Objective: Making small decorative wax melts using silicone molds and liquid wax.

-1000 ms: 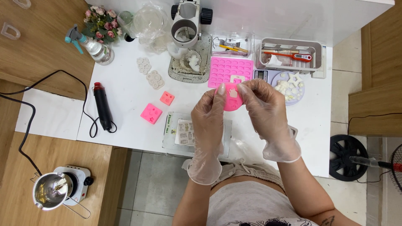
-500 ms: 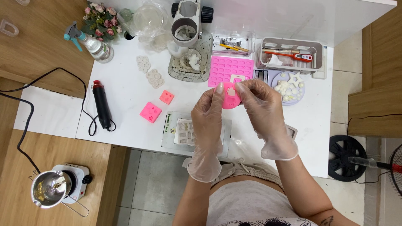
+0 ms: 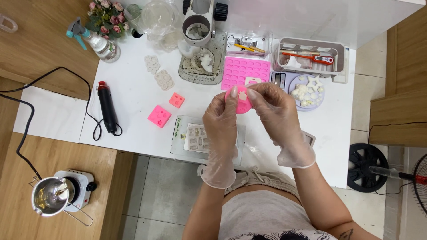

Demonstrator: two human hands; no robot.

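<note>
Both gloved hands, left hand (image 3: 221, 116) and right hand (image 3: 275, 109), grip a round pink silicone mould (image 3: 240, 99) above the white tabletop (image 3: 138, 120). Flex the rim gently so the small white casting (image 3: 242, 95) releases unbroken.

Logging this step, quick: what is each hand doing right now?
Left hand: closed on the round pink mould, gripping its left edge.
Right hand: closed on the same mould, pinching its right edge.
</note>
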